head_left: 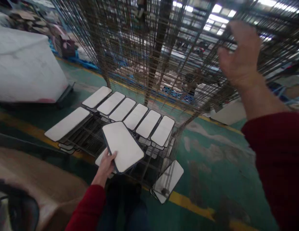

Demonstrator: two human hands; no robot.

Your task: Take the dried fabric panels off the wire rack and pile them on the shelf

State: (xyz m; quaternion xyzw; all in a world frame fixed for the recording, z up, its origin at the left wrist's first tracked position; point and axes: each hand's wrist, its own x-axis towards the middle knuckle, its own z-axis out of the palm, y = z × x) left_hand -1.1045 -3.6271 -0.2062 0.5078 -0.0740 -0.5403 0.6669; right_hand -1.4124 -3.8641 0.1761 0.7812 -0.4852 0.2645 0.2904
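My left hand (106,164) grips the lower left edge of a white rectangular panel (124,146) with rounded corners and a dark rim, its thumb on the white face. The panel is tilted above a wire rack (90,133). Several similar white panels (136,116) lie side by side across the rack's far part. Another long panel (67,123) rests at its left, and one more (168,181) sits at its lower right corner. My right hand (243,53) is raised at the upper right, by the wire shelves, thumb and fingers apart, holding nothing.
Stacked wire shelves (151,48) rise in front of me. At the left stands a large white covered load (26,64); a brown cardboard box (38,183) is at the lower left. Yellow lines (188,203) cross the green floor (212,170).
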